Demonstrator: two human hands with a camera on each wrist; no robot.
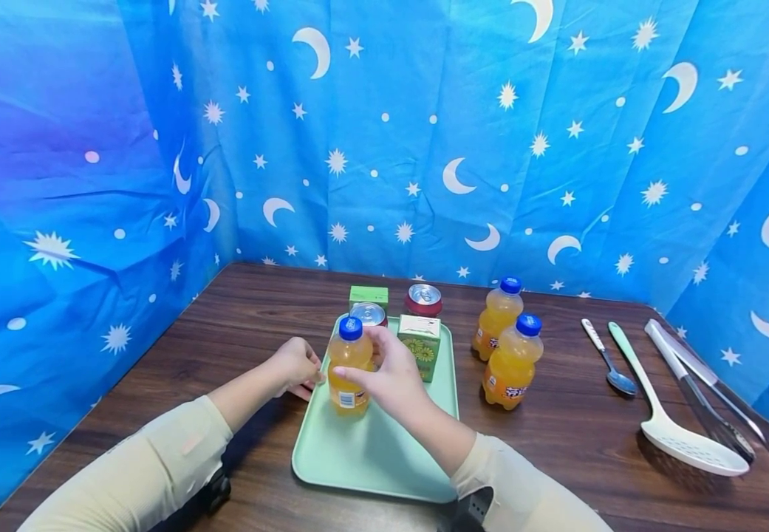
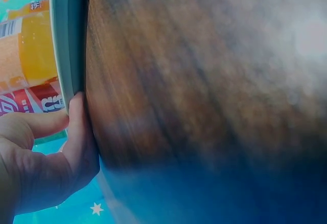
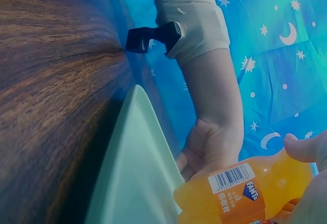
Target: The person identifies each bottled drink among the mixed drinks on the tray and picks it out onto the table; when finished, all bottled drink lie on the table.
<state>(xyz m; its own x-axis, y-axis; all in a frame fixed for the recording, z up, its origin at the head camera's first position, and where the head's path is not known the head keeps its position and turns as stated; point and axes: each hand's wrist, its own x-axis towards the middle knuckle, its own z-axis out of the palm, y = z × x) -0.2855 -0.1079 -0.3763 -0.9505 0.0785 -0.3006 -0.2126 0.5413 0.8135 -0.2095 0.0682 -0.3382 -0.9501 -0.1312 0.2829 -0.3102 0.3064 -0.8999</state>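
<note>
My right hand (image 1: 397, 373) grips an orange Fanta bottle (image 1: 347, 355) with a blue cap, thumb on the near side and fingers behind. The bottle is upright over the left part of a pale green tray (image 1: 384, 462); its barcode label (image 3: 232, 178) shows in the right wrist view. At the tray's left edge, my left hand (image 1: 298, 366) pinches the rim (image 2: 64, 45) between thumb and finger. Behind the bottle stands a soda can (image 1: 368, 313), partly hidden. A green drink carton (image 1: 419, 347) with yellow flowers stands right of it on the tray.
Another green carton (image 1: 368, 294) and a red can (image 1: 423, 298) are at the tray's far end. Two more orange bottles (image 1: 512, 366) stand right of the tray. Farther right lie a spoon (image 1: 620, 382), a slotted ladle (image 1: 690, 447) and metal utensils (image 1: 703, 384). A blue star-patterned cloth (image 1: 384, 133) encloses the table.
</note>
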